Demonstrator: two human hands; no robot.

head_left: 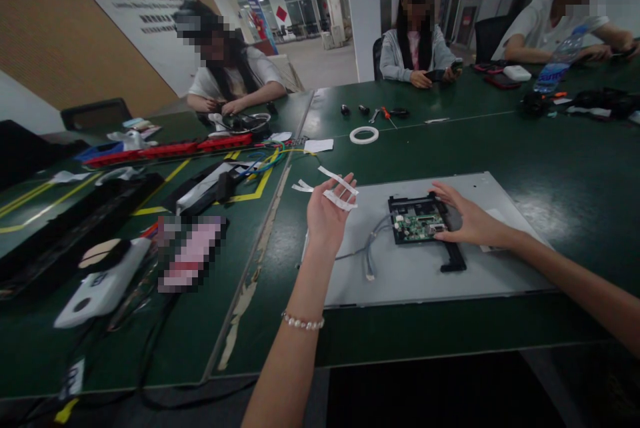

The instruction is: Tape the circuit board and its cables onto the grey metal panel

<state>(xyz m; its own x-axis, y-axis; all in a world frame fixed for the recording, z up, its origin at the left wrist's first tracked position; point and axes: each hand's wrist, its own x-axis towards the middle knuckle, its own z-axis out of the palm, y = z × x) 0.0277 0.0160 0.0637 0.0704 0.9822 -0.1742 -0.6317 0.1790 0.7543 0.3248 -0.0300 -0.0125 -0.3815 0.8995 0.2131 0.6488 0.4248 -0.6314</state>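
Note:
My left hand (327, 215) is palm up with its fingers stretched out. White tape strips (339, 180) lie across those fingers, and another forked strip sticks out to the left by the thumb side. My right hand (470, 218) grips the right side of a black plastic bracket (454, 259), fingertips at its upper corner and thumb near the board's edge. Inside the bracket is a green circuit board (417, 227). A grey cable (370, 258) runs from the board's left side. All this rests on a flat grey metal panel (400, 285).
A roll of white tape (364, 135) lies beyond the panel, near an orange screwdriver (388, 116) and a small wrench (374, 116). At left are a white device (103, 285), a pink phone-like item (193, 255) and a long black tray (75, 235). Several people sit across the green table (480, 141).

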